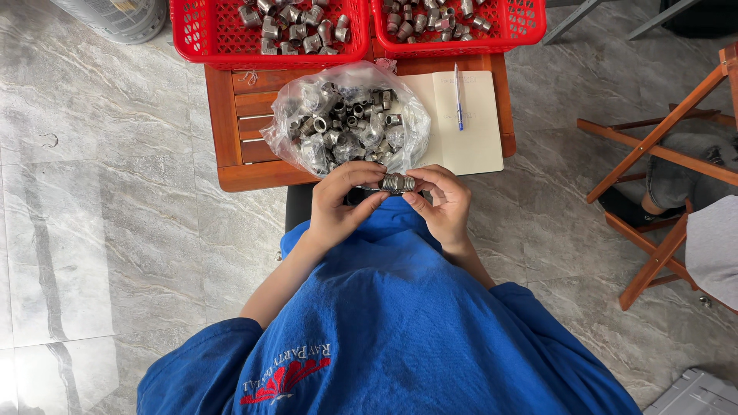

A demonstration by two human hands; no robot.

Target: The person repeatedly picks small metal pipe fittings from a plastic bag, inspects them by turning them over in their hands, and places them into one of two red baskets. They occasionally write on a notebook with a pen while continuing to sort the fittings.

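Across the lower half of the frame spreads a blue shirt (pixel 384 330), the person's own. Above it, at upper centre, stands a wooden table (pixel 231 115). On its far edge sit two red baskets, a left basket (pixel 192 38) and a right basket (pixel 523 31), both holding metal fittings. At the table's middle lies a clear bag (pixel 346 119) full of more fittings, and just right of it an open notebook (pixel 469 131) with a blue pen (pixel 458 96) on the page. At mid right stands a folding chair (pixel 653 154). Just below the bag, the left hand (pixel 338 207) and right hand (pixel 442 204) meet, fingers closed from either side on a small threaded fitting (pixel 397 183) held between them at the table's near edge.
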